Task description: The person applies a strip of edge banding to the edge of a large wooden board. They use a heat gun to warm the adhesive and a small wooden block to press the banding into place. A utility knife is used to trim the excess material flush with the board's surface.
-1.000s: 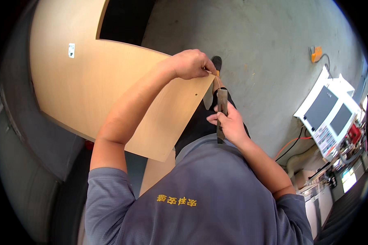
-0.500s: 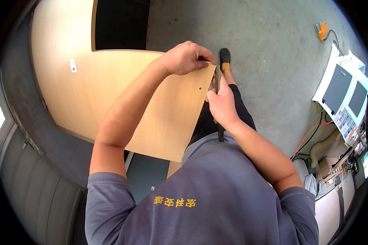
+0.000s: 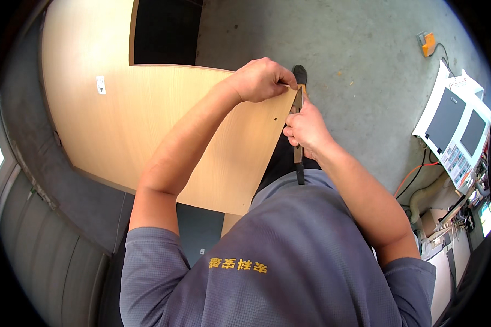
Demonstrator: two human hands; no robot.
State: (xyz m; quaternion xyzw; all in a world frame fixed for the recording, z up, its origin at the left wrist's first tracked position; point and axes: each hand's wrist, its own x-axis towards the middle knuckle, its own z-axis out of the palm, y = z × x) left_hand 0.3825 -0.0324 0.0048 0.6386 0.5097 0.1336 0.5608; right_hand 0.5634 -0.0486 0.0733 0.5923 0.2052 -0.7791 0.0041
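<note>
A light wood-grain panel (image 3: pixel 223 147) lies in front of me, with a small hole near its right edge. My left hand (image 3: pixel 263 80) reaches over it, fingers closed in a pinch on its far right corner. My right hand (image 3: pixel 310 128) is closed around a long, narrow, flat file (image 3: pixel 298 155) with a dark end pointing toward my body. The file stands along the panel's right edge, its far part close to the corner and to my left fingertips. My palm and fingers hide its middle, and whether it touches the edge is hard to see.
A small white label (image 3: pixel 101 85) is on the panel's left part. A dark rectangular opening (image 3: pixel 166 32) lies beyond its far edge. To the right are a white-and-grey machine cabinet (image 3: pixel 447 117), an orange foot pedal (image 3: pixel 429 44), and cables. My shoe (image 3: pixel 300 73) stands behind the corner.
My right hand and the file have shifted toward my body along the panel's edge. My left hand stays on the corner; the whole view has moved slightly.
</note>
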